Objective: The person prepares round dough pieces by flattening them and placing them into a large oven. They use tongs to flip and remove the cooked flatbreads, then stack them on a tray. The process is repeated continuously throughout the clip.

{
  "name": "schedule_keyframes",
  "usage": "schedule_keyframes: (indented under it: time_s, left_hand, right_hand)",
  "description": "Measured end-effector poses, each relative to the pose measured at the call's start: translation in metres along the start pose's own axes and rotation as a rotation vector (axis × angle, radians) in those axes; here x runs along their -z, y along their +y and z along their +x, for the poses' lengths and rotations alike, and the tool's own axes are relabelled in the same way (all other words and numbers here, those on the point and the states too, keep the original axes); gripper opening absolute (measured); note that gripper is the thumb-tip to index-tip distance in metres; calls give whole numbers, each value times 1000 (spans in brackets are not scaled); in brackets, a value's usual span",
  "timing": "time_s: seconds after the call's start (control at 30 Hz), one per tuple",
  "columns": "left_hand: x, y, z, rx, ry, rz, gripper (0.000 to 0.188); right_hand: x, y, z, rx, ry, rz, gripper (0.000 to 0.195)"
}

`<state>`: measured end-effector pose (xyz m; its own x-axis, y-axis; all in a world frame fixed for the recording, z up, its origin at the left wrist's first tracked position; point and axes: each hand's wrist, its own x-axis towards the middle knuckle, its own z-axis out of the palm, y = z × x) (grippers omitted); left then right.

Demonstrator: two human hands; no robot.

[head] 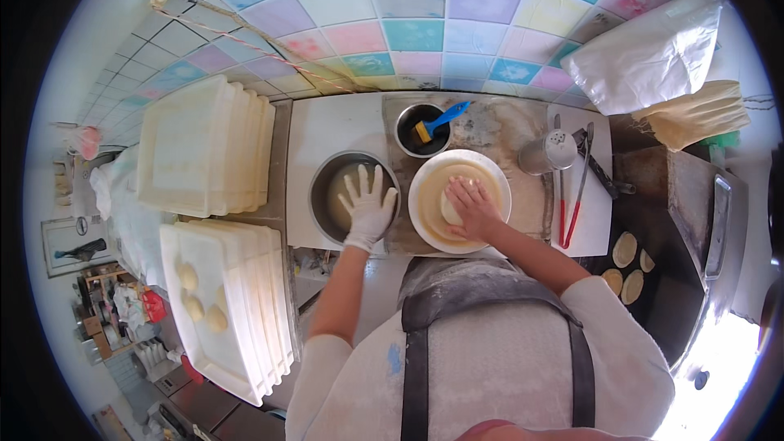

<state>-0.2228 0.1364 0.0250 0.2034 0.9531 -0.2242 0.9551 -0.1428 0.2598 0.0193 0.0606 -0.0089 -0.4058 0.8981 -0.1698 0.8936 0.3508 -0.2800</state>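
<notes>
My left hand (370, 208), in a thin pale glove, is spread with fingers apart over a metal pot (317, 220) of cloudy liquid; whether it touches the liquid I cannot tell. Bare, my right hand (473, 208) lies on a round, flat piece of dough (450, 207) inside a wide, shallow metal bowl (422, 236). The bowl's inside looks coated with something tan. Behind it, a blue-handled brush (447, 117) rests in a small dark bowl (401, 135). To the right stand a metal shaker (556, 150) with a perforated lid and red-handled tongs (574, 214).
Stacked plastic trays (202, 141) stand at the left; a nearer stack (245, 312) holds several dough balls (216, 318). On the right, several flat breads (625, 249) lie on a dark griddle (664, 312). A tiled wall (413, 35) closes off the back, with a plastic bag (649, 49) hanging there.
</notes>
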Motion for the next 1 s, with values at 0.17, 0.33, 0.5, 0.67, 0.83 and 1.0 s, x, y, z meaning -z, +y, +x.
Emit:
schedule_keyframes:
  time_s: [0.17, 0.33, 0.5, 0.67, 0.83, 1.0]
  left_hand:
    - [-10, -54, 7, -258, -44, 249, 65]
    - [23, 46, -7, -577, -87, -128, 74]
    - [-56, 84, -2, -853, -163, -58, 79]
    - [-53, 80, -2, -890, -202, -51, 78]
    - [-77, 88, -8, -925, -434, -38, 65]
    - [-45, 100, -12, -857, -686, -67, 71]
  right_hand:
    - [15, -5, 9, 17, 53, 53, 79]
    - [-8, 28, -35, -163, 205, 147, 83]
    - [10, 5, -30, -86, -52, 64, 89]
    - [6, 42, -24, 32, -14, 220, 81]
    - [19, 31, 4, 233, -123, 167, 77]
    - [-1, 30, -7, 159, 21, 143, 79]
